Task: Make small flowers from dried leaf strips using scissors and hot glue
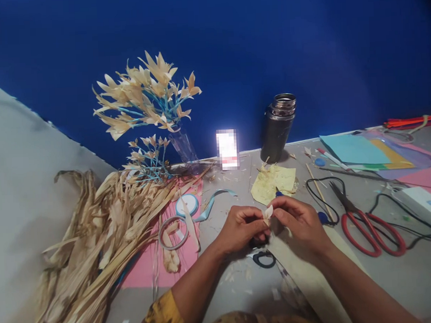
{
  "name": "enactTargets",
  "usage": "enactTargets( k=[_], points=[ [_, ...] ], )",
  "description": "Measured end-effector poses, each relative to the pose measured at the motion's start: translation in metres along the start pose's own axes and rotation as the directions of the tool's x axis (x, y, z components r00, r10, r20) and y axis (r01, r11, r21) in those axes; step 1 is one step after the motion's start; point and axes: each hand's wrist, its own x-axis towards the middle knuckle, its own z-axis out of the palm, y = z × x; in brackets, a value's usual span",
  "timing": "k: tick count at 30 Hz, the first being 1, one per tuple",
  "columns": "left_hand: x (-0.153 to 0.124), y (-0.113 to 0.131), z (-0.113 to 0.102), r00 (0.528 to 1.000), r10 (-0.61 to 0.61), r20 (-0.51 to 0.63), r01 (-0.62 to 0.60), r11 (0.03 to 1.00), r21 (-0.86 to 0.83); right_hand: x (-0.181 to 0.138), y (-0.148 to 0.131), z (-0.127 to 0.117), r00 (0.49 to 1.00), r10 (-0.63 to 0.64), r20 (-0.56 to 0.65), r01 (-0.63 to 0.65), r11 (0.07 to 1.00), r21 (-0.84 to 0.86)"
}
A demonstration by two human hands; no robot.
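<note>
Both forearms angled inward, left hand (241, 226) and right hand (299, 220) meeting at centre, fingertips pinched together

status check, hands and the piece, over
Left hand, right hand both pinching husk petal. Held above table. Red scissors off to the right, apart.

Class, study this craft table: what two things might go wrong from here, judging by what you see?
1. The thin husk petal pinched between the left hand and right hand may tear or slip.
2. The red scissors lie close beside the right hand; a sideways sweep might catch the blades.
</note>
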Motion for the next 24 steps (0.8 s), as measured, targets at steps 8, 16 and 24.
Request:
enactTargets(
  k=[8,16,24],
  points=[
    [0.000,0.002,-0.006,0.992,-0.067,0.107,0.072,0.996,-0.047,0.001,0.001,-0.004,0.984,-0.159,0.075,0.160,0.987,-0.006],
    [0.002,0.001,-0.005,0.995,-0.069,0.070,0.070,0.997,-0.013,0.003,-0.005,-0.001,0.983,-0.168,0.078,0.177,0.975,-0.131],
    [0.004,0.001,0.002,0.988,0.115,-0.107,-0.101,0.987,0.127,0.003,-0.008,0.002,0.999,-0.049,-0.008,0.047,0.982,-0.181]
  ],
)
